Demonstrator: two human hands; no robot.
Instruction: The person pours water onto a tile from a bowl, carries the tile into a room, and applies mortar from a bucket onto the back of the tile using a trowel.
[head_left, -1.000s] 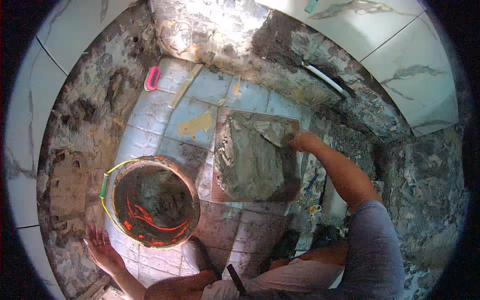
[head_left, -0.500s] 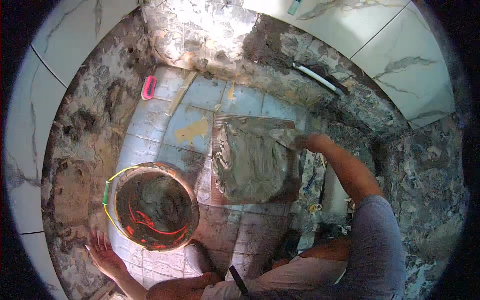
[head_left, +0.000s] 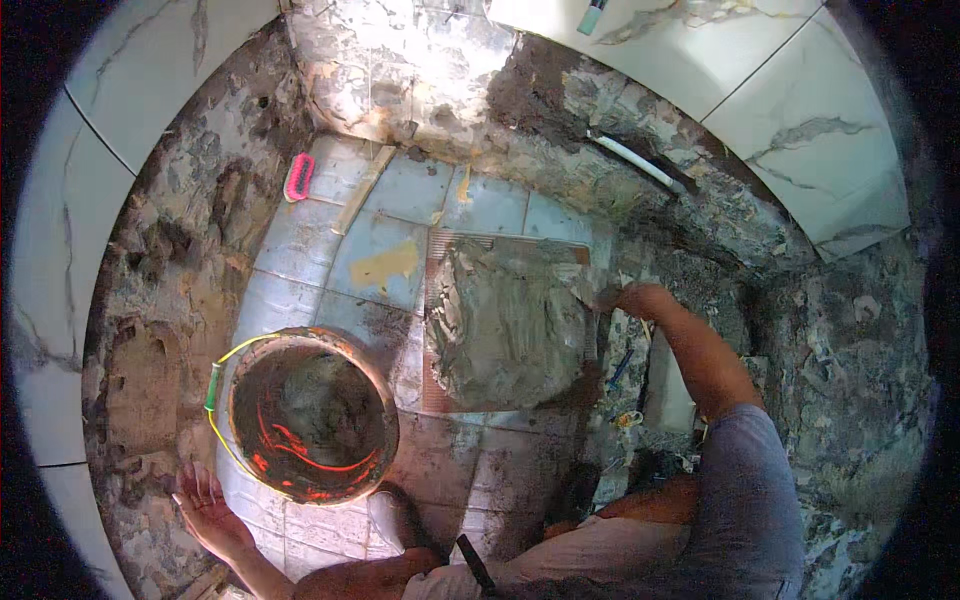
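A ribbed reddish-brown tile [head_left: 433,385] lies on the floor ahead of me, its back mostly spread with wet grey mortar [head_left: 510,325]. My right hand [head_left: 640,300] is closed on the handle of a trowel [head_left: 592,293], whose mortar-smeared blade is at the tile's upper right edge. The blade's outline blends into the mortar. My left hand [head_left: 215,525] holds nothing, palm up and fingers spread, close to the bucket's lower left side. The round bucket [head_left: 385,400] has grey mortar inside, orange-red streaks on its wall and a yellow wire handle with a green grip [head_left: 212,388].
A pink brush [head_left: 299,177] and a wooden strip [head_left: 362,190] lie on the blue-grey tiled floor [head_left: 405,187]. Rough bare walls surround it, with marbled tiles [head_left: 740,60] above. A white pipe [head_left: 636,160] runs along the far wall. A blue tool [head_left: 621,367] lies right of the tile.
My right hand has shifted slightly right and down, drawing the trowel toward the mortar's right edge. My left hand stays open in nearly the same place.
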